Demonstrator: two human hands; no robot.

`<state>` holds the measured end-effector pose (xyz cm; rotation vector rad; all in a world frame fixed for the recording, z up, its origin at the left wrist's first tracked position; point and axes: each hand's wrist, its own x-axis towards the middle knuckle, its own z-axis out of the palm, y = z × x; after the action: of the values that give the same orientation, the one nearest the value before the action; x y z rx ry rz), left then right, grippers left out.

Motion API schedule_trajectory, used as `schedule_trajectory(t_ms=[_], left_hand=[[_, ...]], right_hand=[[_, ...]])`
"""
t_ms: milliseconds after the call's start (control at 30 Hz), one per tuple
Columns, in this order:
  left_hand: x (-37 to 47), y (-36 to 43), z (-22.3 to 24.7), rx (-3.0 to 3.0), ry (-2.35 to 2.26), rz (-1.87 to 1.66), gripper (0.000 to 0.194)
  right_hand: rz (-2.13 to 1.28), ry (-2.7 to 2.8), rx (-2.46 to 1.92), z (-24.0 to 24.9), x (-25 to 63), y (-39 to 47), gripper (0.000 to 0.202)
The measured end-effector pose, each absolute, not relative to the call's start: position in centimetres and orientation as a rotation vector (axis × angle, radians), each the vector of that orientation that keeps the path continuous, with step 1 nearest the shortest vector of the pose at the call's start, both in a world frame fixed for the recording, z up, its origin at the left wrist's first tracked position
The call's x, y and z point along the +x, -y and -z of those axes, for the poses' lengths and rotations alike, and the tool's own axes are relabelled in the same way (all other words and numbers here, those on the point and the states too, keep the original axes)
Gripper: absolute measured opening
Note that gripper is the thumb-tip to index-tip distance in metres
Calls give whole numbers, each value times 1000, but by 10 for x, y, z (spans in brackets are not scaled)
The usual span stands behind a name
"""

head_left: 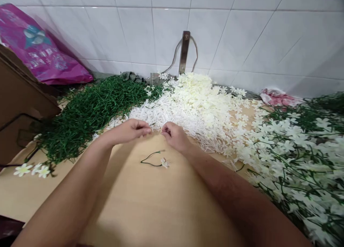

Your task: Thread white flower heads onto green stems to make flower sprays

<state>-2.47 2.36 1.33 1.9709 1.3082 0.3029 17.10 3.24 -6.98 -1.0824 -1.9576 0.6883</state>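
Observation:
My left hand point(134, 129) is over the near edge of the white stamen pile point(153, 114), its thumb and fingertips pinched together; whatever lies between them is too small to make out. Just right of it, my right hand point(174, 135) has its fingers closed at the same pile, and what they hold is hidden. A small gap separates the hands. Below them, a bent green stem point(150, 164) with a white stamen tuft point(165, 163) at one end lies on the tan table point(145, 204).
Green stems point(91, 111) are heaped at left, near a cardboard box point(21, 93) and pink bag point(45, 53). Cream petals point(199, 89) lie behind the stamens. Assembled white flowers point(295, 157) cover the right side. A tiled wall point(129, 28) stands behind.

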Motion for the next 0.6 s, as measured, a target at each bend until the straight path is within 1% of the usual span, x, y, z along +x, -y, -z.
schedule_trajectory(t_ms=[67, 133, 233, 333, 400, 467, 600], left_hand=[[-9, -44, -19, 2087, -1537, -472, 27], [16, -71, -22, 2226, -1664, -544, 23], [58, -110, -19, 2393, -1774, -569, 27], [85, -138, -9, 2443, -1993, -467, 35], [90, -149, -2, 2451, -2051, -417, 34], [87, -155, 4, 2436, -2044, -453, 29], [70, -162, 5, 2139, -1989, -754, 26]], right_hand=[[-683, 1952, -1092, 71, 170, -33, 9], [-676, 1954, -1103, 72, 170, -34, 9], [-701, 1978, -1105, 72, 170, -36, 11], [-728, 2018, -1094, 72, 171, -38, 13], [-731, 2025, -1094, 72, 172, -40, 13], [-745, 2008, -1100, 72, 172, -41, 12], [-804, 1935, -1098, 72, 170, -42, 8]])
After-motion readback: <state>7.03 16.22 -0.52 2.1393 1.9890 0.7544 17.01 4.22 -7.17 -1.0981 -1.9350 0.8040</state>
